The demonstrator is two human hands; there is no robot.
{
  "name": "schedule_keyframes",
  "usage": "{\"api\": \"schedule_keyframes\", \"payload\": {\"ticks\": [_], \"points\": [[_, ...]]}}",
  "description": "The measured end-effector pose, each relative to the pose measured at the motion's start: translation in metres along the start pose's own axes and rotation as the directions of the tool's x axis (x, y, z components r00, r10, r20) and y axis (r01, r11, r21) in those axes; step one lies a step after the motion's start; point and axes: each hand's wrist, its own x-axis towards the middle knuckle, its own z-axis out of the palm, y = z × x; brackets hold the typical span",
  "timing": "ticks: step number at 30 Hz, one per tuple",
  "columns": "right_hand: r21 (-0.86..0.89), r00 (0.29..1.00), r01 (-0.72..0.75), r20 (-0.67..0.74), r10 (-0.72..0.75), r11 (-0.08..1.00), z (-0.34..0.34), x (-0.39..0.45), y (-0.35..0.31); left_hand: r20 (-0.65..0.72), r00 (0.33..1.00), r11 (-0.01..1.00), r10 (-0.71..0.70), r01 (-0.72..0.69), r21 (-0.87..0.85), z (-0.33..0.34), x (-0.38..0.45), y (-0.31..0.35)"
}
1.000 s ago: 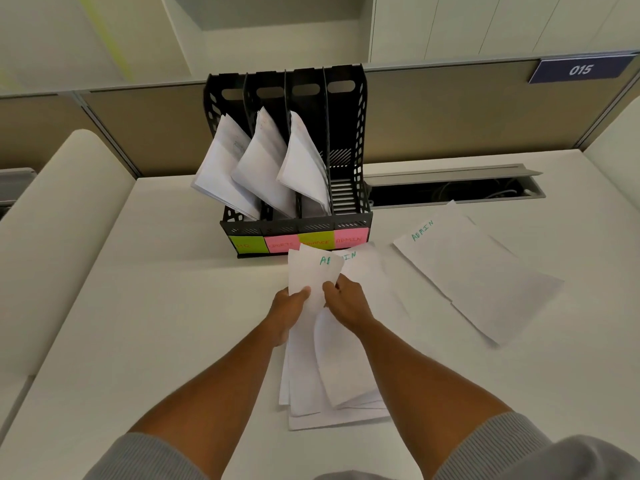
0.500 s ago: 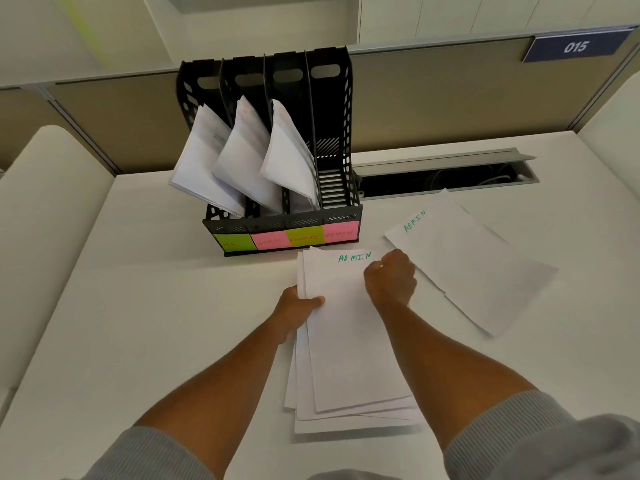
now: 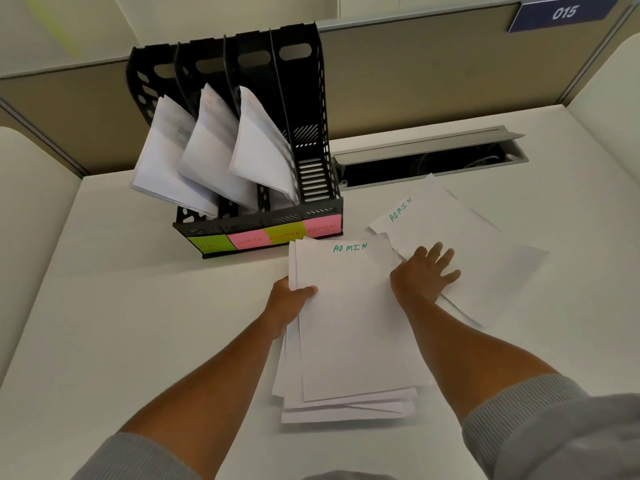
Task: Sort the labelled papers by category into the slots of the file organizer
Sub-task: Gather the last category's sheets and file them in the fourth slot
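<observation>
A black file organizer [image 3: 311, 98] with four slots stands at the back of the desk. Its three left slots hold leaning white papers [image 3: 207, 150]; the rightmost slot, tagged ADMIN, holds none. A stack of white papers [image 3: 349, 327] lies in front of me, its top sheet labelled ADMIN. My left hand [image 3: 287, 299] grips the stack's left edge, thumb on top. A second pile of sheets labelled ADMIN [image 3: 460, 233] lies to the right. My right hand [image 3: 424, 275] rests on its near left edge with fingers spread.
Coloured sticky labels [image 3: 263, 237] run along the organizer's front. An open cable trough [image 3: 429, 161] sits in the desk behind the right pile. Beige partition panels [image 3: 415, 81] close off the back, and white dividers flank both sides.
The sheet that was held up by both hands now lies flat on the stack. My right hand left the stack and moved right onto the ADMIN pile, fingers spreading.
</observation>
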Motion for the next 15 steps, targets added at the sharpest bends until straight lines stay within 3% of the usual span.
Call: {"api": "schedule_keyframes", "payload": {"ticks": [8, 15], "points": [[0.01, 0.999, 0.03, 0.02, -0.03, 1.0, 0.0023, -0.0017, 0.0034, 0.013, 1.0, 0.999, -0.016, 0.016, -0.033, -0.0018, 0.0006, 0.0018], [0.024, 0.987, 0.074, -0.148, -0.069, 0.997, 0.001, -0.0042, 0.0094, 0.013, 1.0, 0.999, -0.02, 0.02, -0.03, -0.003, 0.0002, 0.0021]]}}
